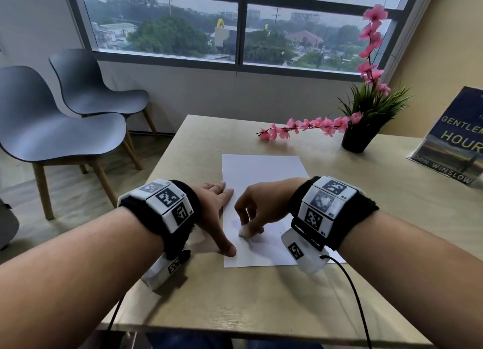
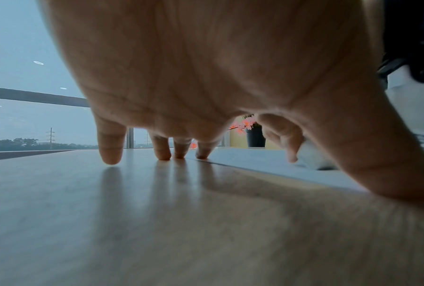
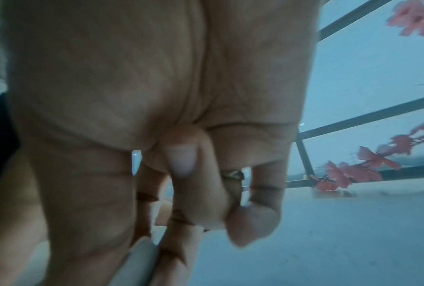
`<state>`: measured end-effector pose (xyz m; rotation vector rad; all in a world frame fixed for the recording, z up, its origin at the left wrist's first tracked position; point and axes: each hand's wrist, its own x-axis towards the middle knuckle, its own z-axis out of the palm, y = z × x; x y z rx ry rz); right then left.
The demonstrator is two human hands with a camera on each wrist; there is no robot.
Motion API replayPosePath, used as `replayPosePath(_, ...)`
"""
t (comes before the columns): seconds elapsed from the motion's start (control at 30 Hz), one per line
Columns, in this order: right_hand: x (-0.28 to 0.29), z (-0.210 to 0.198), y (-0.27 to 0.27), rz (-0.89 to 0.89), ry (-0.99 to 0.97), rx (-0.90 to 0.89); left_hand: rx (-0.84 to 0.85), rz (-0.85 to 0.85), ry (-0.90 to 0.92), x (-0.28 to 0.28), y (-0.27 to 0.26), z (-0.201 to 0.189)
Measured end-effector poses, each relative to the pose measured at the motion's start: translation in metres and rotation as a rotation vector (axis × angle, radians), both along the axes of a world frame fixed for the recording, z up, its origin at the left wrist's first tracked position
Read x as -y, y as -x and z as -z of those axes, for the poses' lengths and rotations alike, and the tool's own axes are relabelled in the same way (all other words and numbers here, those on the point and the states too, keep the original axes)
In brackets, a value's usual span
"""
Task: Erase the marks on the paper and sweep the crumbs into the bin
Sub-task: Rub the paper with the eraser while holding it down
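A white sheet of paper (image 1: 261, 176) lies on the tan table (image 1: 379, 218) in front of me. My right hand (image 1: 257, 210) pinches a small white eraser (image 1: 245, 231) and presses it onto the lower middle of the sheet, where faint grey marks (image 1: 235, 222) show. The eraser (image 2: 313, 156) also appears in the left wrist view, and its pale edge (image 3: 142, 257) in the right wrist view. My left hand (image 1: 218, 210) lies spread at the paper's left edge, fingertips (image 2: 201, 154) and thumb (image 1: 228, 249) holding the sheet (image 2: 267, 160) down. No bin is in view.
A black pot with a pink flower branch (image 1: 358, 137) stands at the back right of the table. A book (image 1: 454, 144) leans at the far right. Two grey chairs (image 1: 60, 129) stand on the floor to the left. A black cable (image 1: 358, 296) trails from my right wrist.
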<state>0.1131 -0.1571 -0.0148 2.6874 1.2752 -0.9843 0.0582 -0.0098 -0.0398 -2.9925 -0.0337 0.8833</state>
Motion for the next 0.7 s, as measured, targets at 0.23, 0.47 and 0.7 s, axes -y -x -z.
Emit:
replayPosePath(0.23, -0.008, 0.001, -0.005, 0.038, -0.034, 0.090, 0.000, -0.004, 0.016, -0.001, -0.001, 0.001)
replayPosePath(0.47, -0.006, 0.001, 0.003, 0.037, -0.044, 0.056, 0.005, -0.001, 0.010, 0.000, 0.000, 0.000)
replayPosePath(0.7, 0.002, 0.001, 0.012, 0.014, -0.037, -0.003, 0.002, -0.003, 0.005, 0.000, 0.001, 0.000)
